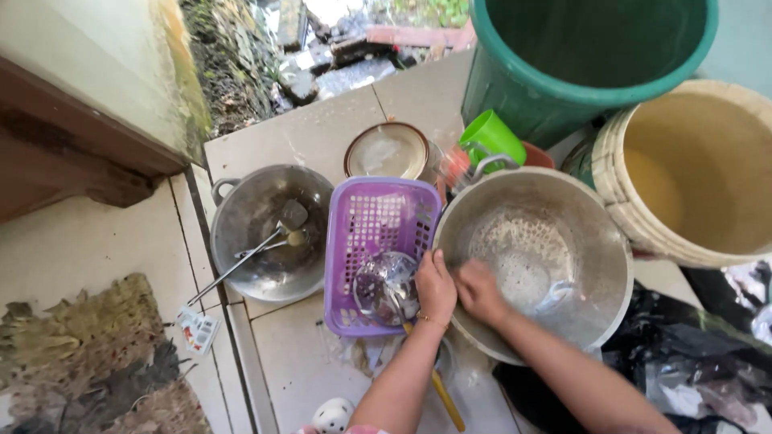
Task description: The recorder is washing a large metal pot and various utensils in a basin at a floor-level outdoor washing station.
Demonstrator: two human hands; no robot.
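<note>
Purple plastic basket (374,233) on the tiled floor (305,378), mid-frame; a clear glass lid (384,285) lies in its near end. Left hand (435,288) rests at the basket's near right corner, fingers curled against the lid's edge; whether they grip it cannot be told. Right hand (479,292) sits inside the near rim of the large steel basin (563,233) just beside the basket, fingers bent, holding nothing visible. Steel wok (269,233) with utensils stands left of the basket.

Clear glass (387,288) lies tilted inside purple basket (370,217).
</note>
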